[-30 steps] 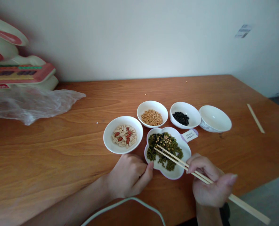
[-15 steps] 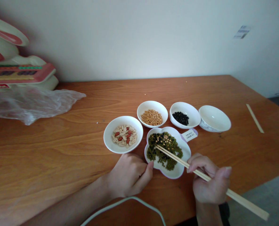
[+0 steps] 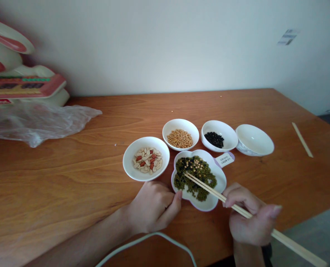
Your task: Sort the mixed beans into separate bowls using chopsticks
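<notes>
My right hand (image 3: 251,215) is closed around a pair of wooden chopsticks (image 3: 209,189). Their tips rest among green beans (image 3: 203,178) in a white flower-shaped dish (image 3: 219,176) with a purple rim. Black beans (image 3: 183,163) and several yellow soybeans (image 3: 196,164) lie mixed in at the dish's upper side. My left hand (image 3: 155,205) lies curled on the table, its thumb at the dish's lower left rim; its other fingertips are hidden. Just beyond that hand stands a white bowl (image 3: 127,165) of peanuts (image 3: 148,160).
Behind the dish are a bowl (image 3: 192,129) of soybeans, a bowl (image 3: 230,139) of black beans and an empty bowl (image 3: 255,139). A wooden stick (image 3: 302,140) lies right. A plastic bag (image 3: 42,122) and toy keyboard (image 3: 28,87) sit left. A white cable (image 3: 153,235) runs in front.
My right hand has shifted slightly right and its thumb has moved outward. The chopsticks' rear ends swung a little down and right; their tips stay among the beans. My left hand looks still.
</notes>
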Available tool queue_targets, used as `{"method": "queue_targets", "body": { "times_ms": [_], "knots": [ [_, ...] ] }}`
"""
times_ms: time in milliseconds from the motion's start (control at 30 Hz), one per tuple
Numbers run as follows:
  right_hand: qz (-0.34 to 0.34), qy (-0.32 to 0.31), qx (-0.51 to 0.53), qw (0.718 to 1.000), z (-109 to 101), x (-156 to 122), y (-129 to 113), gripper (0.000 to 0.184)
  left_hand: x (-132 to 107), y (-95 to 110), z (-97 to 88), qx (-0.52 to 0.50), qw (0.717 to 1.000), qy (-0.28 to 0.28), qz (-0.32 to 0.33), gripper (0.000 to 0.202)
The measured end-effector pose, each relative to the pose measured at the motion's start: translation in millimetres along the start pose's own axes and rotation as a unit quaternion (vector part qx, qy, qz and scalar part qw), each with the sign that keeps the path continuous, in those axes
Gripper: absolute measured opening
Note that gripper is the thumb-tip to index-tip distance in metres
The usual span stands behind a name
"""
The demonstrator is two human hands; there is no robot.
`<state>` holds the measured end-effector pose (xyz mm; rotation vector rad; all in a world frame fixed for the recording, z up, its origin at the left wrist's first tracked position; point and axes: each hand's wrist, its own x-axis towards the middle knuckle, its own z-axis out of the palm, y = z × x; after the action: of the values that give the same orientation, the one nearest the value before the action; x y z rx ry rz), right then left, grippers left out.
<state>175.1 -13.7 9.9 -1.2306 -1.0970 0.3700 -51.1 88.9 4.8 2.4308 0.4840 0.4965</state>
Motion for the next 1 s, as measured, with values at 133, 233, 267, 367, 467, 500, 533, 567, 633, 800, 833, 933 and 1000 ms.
{"method": "queue_targets", "body": {
  "times_ms": [133, 233, 267, 367, 467, 500, 533, 567, 633, 800, 833, 933, 1000],
  "knots": [
    [-0.011, 0.018, 0.019, 1.000, -1, -2, 1, 0.082, 0, 1, -0.7, 0.007, 1.000, -0.002, -0.002, 0.052],
    [-0.010, 0.008, 0.017, 1.000, -5, -2, -2, 0.084, 1, 1, -1.1, 0.010, 1.000, 0.000, -0.001, 0.052],
    [-0.006, 0.002, 0.011, 1.000, -7, -2, -3, 0.085, 1, 1, -1.2, 0.011, 1.000, 0.000, -0.001, 0.052],
    [0.006, -0.007, -0.017, 1.000, -10, -1, -8, 0.088, 1, 0, -1.0, 0.014, 1.000, -0.001, 0.000, 0.053],
    [0.008, -0.021, -0.043, 0.999, -9, -1, -11, 0.091, 0, 0, -0.6, 0.016, 1.000, -0.003, 0.001, 0.053],
    [0.008, -0.026, -0.048, 0.998, -8, -1, -11, 0.091, 0, 0, -0.6, 0.016, 1.000, -0.004, 0.000, 0.053],
    [0.010, -0.032, -0.052, 0.998, -7, -1, -12, 0.092, 0, 0, -0.6, 0.015, 1.000, -0.005, -0.001, 0.053],
    [0.012, -0.036, -0.054, 0.998, -6, -1, -12, 0.092, 0, 0, -0.7, 0.013, 1.000, -0.005, -0.002, 0.052],
    [0.017, -0.037, -0.059, 0.997, -5, 0, -12, 0.092, 0, 0, -0.9, 0.009, 1.000, -0.004, -0.002, 0.052],
    [0.017, -0.035, -0.061, 0.997, -3, 0, -10, 0.090, 1, 1, -1.1, 0.002, 1.000, -0.004, -0.004, 0.053],
    [0.015, -0.035, -0.059, 0.998, -3, 0, -10, 0.090, 1, 1, -1.1, 0.000, 1.000, -0.005, -0.005, 0.053],
    [0.008, -0.036, -0.054, 0.998, -4, 0, -10, 0.088, 1, 1, -1.0, -0.004, 1.000, -0.007, -0.004, 0.053],
    [0.003, -0.040, -0.056, 0.998, -5, -1, -11, 0.088, 1, 1, -0.7, -0.003, 1.000, -0.006, -0.003, 0.052]
  ]
}}
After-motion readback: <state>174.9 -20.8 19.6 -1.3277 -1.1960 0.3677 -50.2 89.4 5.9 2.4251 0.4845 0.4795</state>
